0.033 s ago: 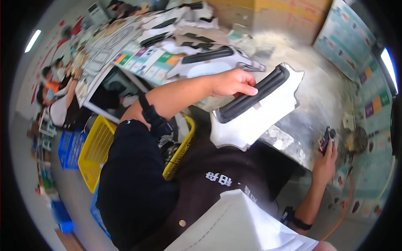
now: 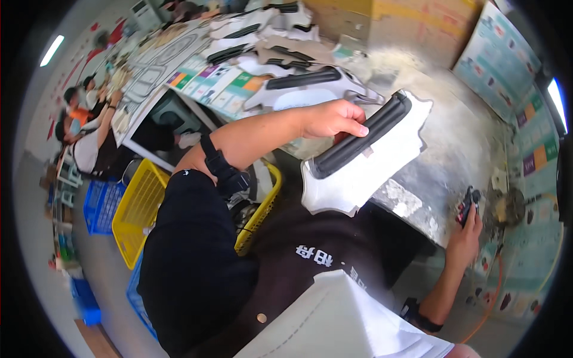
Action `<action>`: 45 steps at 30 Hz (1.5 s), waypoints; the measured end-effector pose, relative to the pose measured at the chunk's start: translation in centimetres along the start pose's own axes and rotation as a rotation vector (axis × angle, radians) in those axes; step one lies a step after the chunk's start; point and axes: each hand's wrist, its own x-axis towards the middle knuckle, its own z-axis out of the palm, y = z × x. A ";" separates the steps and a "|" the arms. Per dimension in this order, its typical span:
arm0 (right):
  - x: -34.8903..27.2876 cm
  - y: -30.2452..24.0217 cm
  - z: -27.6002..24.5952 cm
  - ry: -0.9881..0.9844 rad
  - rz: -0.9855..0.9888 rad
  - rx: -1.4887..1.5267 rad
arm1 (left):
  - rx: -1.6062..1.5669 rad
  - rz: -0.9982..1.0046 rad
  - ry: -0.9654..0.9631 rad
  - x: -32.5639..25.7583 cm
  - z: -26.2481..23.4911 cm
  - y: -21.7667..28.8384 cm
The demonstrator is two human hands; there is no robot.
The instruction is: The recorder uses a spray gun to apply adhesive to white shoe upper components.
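Coloured posters (image 2: 507,65) with blue, green and orange rectangles hang on the wall at the upper right, and more of them continue down the right rim. A brown cardboard wall (image 2: 412,24) stands at the top behind the grey, worn metal table (image 2: 441,155). At the upper left, flat printed sheets (image 2: 218,80) with green, orange and purple fields lie on a long bench, beside a pile of similar white parts with black strips (image 2: 298,77).

The left hand (image 2: 331,119) holds the flat white panel with a long black ribbed rubber strip (image 2: 364,158); the fingers (image 2: 352,126) are curled over the strip near its middle. The panel is lifted above the near edge of the table, in front of the person's chest. Its long axis runs diagonally, from lower left to upper right, and the upper end points toward the posters.

The right hand (image 2: 465,235) is closed around a small dark hand tool with red parts (image 2: 467,206) at the right edge of the table, near an orange hose (image 2: 495,292).

A yellow plastic basket (image 2: 140,215) and a blue crate (image 2: 98,203) stand on the floor at the left.

Compared with the earlier frame, nothing has visibly moved; panel, hands and tool keep the same places.
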 end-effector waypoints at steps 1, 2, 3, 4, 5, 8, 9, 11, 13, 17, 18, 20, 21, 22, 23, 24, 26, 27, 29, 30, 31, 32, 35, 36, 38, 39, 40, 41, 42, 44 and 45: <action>0.3 -0.5 -0.3 -0.032 0.025 -0.011 | 0.001 -0.002 0.038 -1.6 -0.5 0.5; 0.8 -0.8 -0.2 -0.061 0.059 -0.030 | -0.041 -0.061 0.080 -2.9 -1.2 1.0; 1.0 -0.9 0.0 -0.060 0.038 -0.020 | -0.089 -0.120 0.118 -4.5 -1.8 1.3; 1.2 -1.0 0.1 -0.065 0.038 -0.021 | 0.015 -0.045 0.179 -5.7 -4.1 0.2; 1.3 -1.0 0.3 -0.073 0.051 -0.026 | 0.046 0.099 0.335 -7.0 -5.4 0.2; 1.1 -1.6 -0.1 -0.009 0.017 -0.032 | -0.047 0.074 0.844 -15.1 -16.6 0.3; 0.9 -1.4 -0.2 -0.018 0.031 -0.039 | -0.162 0.090 1.174 -17.3 -19.7 1.2; 1.2 -1.0 0.1 -0.008 0.025 -0.019 | -0.616 0.654 1.537 -22.9 -25.3 -0.5; 1.1 -1.2 0.0 -0.034 0.041 -0.024 | -0.591 0.647 1.789 -26.2 -26.8 -2.4; 1.2 -1.2 -0.3 0.026 -0.001 -0.038 | -0.446 0.366 1.790 -25.4 -28.4 -7.2; 1.2 -1.2 -0.3 0.021 0.008 -0.048 | -0.308 0.256 1.694 -23.7 -27.4 -8.1; 1.1 -1.5 -0.8 0.017 0.007 -0.003 | -0.003 0.099 1.461 -18.8 -24.4 -9.3; 1.2 -1.8 -0.9 -0.007 0.042 -0.008 | 0.171 0.056 1.336 -16.1 -22.3 -9.3; 1.2 -1.9 -0.9 -0.009 0.052 -0.017 | 0.396 0.009 1.172 -13.7 -21.3 -9.7; 1.3 -2.0 -0.6 0.005 0.022 -0.003 | 0.620 -0.036 1.014 -12.2 -20.0 -9.8; 1.3 -2.0 -0.5 0.014 0.004 -0.001 | 0.619 -0.031 1.001 -10.1 -18.2 -9.3; 1.1 -1.8 -0.5 0.027 0.002 0.000 | 1.282 -0.058 0.805 -7.4 -14.4 -7.3; 0.9 -1.9 -0.6 0.037 -0.001 0.000 | 1.282 -0.051 0.788 -6.5 -14.9 -7.4; 0.7 -2.1 -0.9 0.042 0.014 -0.005 | 1.240 -0.173 0.726 -4.5 -16.4 -7.6; 0.6 -2.1 -1.0 0.038 0.007 0.020 | 1.247 -0.163 0.699 -3.8 -16.1 -6.5; 0.5 -2.1 -1.1 0.034 0.001 0.047 | 1.347 -0.217 0.660 -3.5 -16.1 -4.9; 0.8 -2.3 -1.4 0.028 0.025 0.044 | 1.448 -0.270 0.625 -3.5 -16.2 -3.8; 0.9 -2.0 -1.0 0.033 0.046 0.034 | 1.393 -0.166 0.586 -3.1 -15.4 -2.1; 1.2 -1.9 -0.9 0.022 0.069 0.032 | 1.303 -0.105 0.615 -3.4 -14.2 -0.5; 1.6 -2.1 -1.2 0.042 0.037 0.008 | 0.956 -0.046 0.572 -3.2 -12.0 1.9; 1.7 -2.1 -1.2 0.028 0.045 0.003 | 0.778 0.053 0.500 -2.6 -11.7 2.5; 1.7 -2.0 -1.1 0.016 0.033 -0.005 | 0.659 0.156 0.409 -1.4 -10.4 3.5; 1.5 -1.7 -1.0 0.040 0.048 0.009 | 0.611 0.230 0.380 0.2 -7.8 5.0; 1.3 -1.6 -1.1 0.067 0.061 0.018 | 0.710 0.270 0.288 2.0 -6.7 5.8; 1.0 -1.3 -0.3 0.069 0.083 -0.017 | 0.474 0.201 0.180 5.6 -2.3 6.2; 1.1 -1.2 -0.1 0.082 0.108 -0.035 | 0.494 0.237 0.133 8.0 -1.2 5.5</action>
